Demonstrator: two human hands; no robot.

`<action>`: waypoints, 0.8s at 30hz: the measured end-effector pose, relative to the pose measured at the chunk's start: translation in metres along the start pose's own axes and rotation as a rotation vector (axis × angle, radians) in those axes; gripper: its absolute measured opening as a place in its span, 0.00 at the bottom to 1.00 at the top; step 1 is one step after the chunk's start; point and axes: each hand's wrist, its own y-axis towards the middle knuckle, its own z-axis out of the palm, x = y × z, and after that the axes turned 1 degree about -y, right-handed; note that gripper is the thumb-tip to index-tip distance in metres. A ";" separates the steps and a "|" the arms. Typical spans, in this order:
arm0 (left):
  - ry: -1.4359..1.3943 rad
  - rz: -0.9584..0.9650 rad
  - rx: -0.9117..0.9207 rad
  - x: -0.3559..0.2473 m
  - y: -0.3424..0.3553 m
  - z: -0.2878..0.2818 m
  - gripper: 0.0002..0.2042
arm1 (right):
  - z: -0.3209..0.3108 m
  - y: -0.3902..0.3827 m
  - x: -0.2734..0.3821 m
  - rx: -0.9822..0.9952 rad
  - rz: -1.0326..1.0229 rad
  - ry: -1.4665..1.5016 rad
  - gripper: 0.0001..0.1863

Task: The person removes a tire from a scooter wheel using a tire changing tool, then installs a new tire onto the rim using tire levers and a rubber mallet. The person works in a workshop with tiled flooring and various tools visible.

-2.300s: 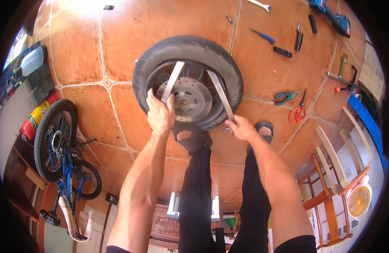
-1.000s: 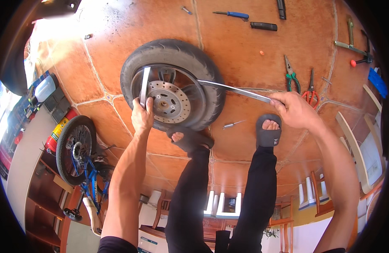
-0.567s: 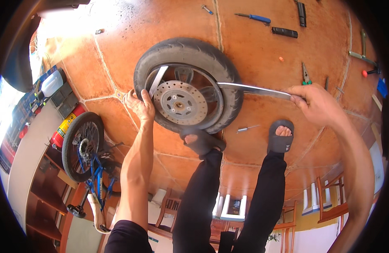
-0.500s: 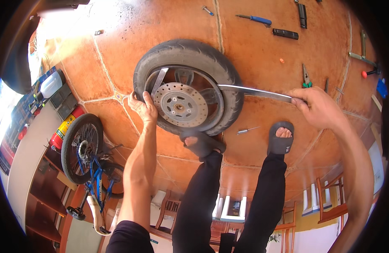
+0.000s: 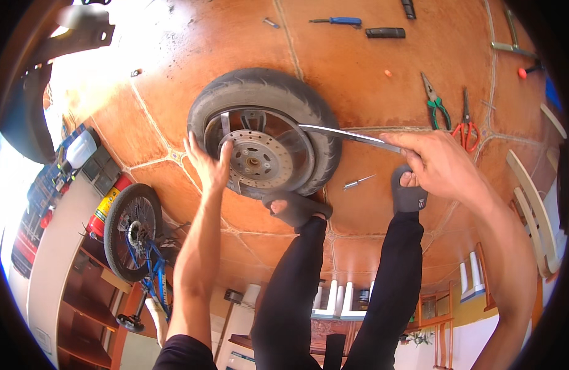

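Right hand (image 5: 440,161): wrapped round end of metal bar (image 5: 352,135); likely for stronger push | wheel (image 5: 259,148): left of that grip, at bar's tip | left hand (image 5: 211,168): fingers spread at wheel's side, perhaps steadying; touch unclear

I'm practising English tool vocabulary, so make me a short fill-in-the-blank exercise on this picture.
1. The person grips a flat metal lever with the ____ hand.
2. The pliers have ____ handles.
3. The screwdriver has a ____ handle.
4. In the picture, the bicycle is to the ____ of the wheel.

Missing words: right; green; blue; left.
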 end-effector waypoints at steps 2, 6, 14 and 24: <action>0.015 0.086 0.041 -0.037 0.032 -0.007 0.55 | -0.003 0.002 -0.003 -0.005 0.002 -0.024 0.20; 0.093 -0.095 0.159 -0.064 0.061 0.003 0.65 | -0.008 0.012 -0.013 0.004 -0.088 -0.185 0.19; 0.082 -0.008 0.020 -0.048 0.061 0.028 0.67 | -0.016 0.025 -0.015 -0.078 -0.190 -0.356 0.18; 0.060 0.095 -0.048 -0.040 0.061 0.029 0.66 | 0.006 0.019 0.005 -0.034 -0.010 -0.301 0.16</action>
